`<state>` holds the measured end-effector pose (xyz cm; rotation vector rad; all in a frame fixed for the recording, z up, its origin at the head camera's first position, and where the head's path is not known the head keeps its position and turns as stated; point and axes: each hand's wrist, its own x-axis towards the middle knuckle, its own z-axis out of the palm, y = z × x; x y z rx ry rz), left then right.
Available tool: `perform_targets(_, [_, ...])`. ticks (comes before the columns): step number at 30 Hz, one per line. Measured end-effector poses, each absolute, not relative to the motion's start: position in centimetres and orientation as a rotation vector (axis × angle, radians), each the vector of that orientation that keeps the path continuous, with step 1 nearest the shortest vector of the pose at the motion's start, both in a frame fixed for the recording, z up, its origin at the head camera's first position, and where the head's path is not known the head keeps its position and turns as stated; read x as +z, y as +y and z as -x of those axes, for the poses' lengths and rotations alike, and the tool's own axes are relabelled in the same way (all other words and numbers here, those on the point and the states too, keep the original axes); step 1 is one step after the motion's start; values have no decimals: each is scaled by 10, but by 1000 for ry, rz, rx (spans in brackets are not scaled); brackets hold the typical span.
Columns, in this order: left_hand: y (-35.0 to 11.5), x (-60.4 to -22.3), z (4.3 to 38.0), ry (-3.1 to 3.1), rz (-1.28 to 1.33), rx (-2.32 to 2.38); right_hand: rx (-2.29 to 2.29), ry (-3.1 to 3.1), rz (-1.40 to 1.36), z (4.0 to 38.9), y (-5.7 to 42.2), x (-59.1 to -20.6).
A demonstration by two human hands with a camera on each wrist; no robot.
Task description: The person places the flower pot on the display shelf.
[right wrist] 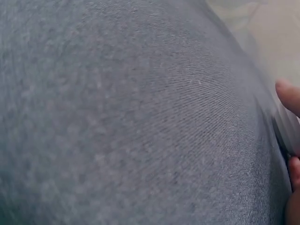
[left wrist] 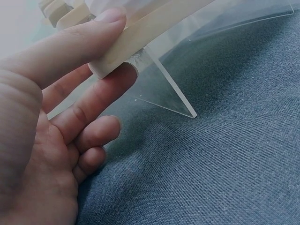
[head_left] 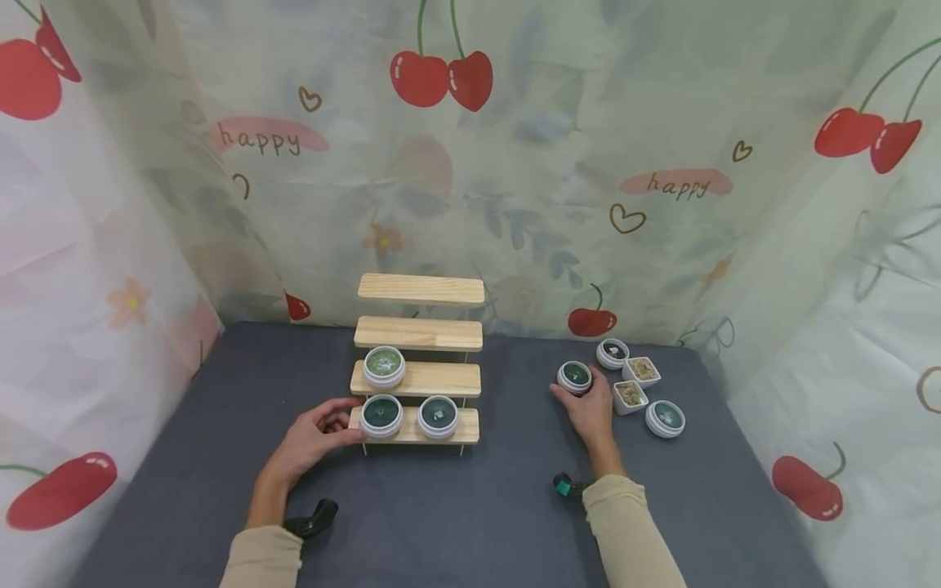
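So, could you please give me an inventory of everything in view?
four-tier display stand: one, pale wood with clear legs, left of centre
round tubs on the stand: three, white with green contents, two on the lowest tier, one on the tier above
held round tub: one, white with dark green contents, right of the stand
loose round tubs: two, white, one dark inside, one green, far right
square dishes: two, white, between the loose tubs
tablecloth: one, dark blue-grey, underneath
cherry-print backdrop: pale, back and sides, panel count unclear
sleeves: two, beige, on the forearms
left grip: one, bare, pinching the lowest tier's left end
right grip: one, bare, holding the tub
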<state>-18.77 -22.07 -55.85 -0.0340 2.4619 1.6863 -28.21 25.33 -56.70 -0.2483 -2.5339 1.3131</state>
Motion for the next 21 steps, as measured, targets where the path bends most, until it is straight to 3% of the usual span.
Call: perform_targets(21, [-220, -559, 188, 2460, 31, 1675, 1221, -2551, 206, 283, 257, -575])
